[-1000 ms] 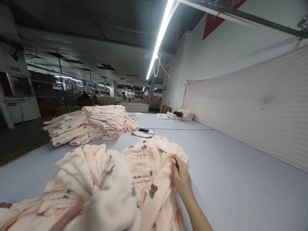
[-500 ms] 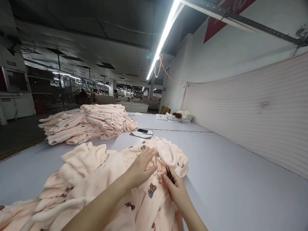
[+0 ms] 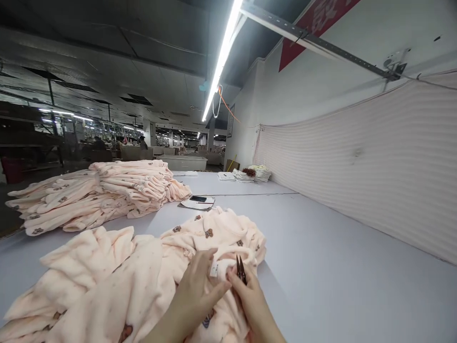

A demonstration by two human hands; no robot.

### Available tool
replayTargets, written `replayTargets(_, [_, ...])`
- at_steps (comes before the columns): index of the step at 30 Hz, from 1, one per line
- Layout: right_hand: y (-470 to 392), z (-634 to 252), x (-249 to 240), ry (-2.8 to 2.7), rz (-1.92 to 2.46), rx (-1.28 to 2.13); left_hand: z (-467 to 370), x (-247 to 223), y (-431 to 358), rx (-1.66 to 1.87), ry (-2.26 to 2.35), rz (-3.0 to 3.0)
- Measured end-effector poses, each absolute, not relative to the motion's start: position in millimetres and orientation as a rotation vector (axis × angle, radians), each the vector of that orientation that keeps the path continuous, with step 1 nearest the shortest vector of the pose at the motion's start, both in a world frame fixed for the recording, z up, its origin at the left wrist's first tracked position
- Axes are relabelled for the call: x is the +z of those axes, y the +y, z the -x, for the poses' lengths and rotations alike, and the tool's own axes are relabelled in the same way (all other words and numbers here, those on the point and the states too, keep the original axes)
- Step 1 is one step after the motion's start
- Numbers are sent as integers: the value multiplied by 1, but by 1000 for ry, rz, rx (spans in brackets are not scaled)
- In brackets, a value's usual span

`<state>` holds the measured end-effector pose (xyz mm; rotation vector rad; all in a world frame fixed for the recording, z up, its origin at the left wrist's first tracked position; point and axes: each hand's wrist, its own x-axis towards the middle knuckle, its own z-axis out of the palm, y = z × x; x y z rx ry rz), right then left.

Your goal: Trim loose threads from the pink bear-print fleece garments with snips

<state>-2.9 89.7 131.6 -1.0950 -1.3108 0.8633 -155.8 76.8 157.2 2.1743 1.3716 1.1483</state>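
Pale pink fleece garments [image 3: 135, 276] with small bear prints lie heaped in front of me. My right hand [image 3: 248, 290] is wrapped round small dark thread snips [image 3: 241, 270], whose two points stand slightly apart and face away from me. Its thumb and forefinger also pinch a fold of the fleece. My left hand [image 3: 200, 286] rests on the garment just left of the right hand, thumb and fingers apart, beside a small white label [image 3: 214, 269]. Whether its hidden fingertips grip any cloth is not visible.
A stack of folded pink garments [image 3: 132, 190] sits at the left. Beyond the heap are a phone [image 3: 198, 198] and paper on a board [image 3: 196, 205]. White cloth pieces [image 3: 244, 175] lie further back, near the curtained wall [image 3: 357, 176].
My view has turned right. Both hands have moved lower over the garment, and a white label now shows between them. The snips remain in my right hand.
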Motion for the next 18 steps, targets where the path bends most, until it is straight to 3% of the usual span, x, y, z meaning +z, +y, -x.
replayTargets(6, [73,-37,116,-981,1246,704,137,154,81,952,1430,-2562])
replayTargets(13, [97,-42,143,-1106,1277,709,133,130,64,1303,1186,-2815])
replayTargets(18, [83,-34,145,-1142,1182,858,135,124,62,1319,1122,-2585])
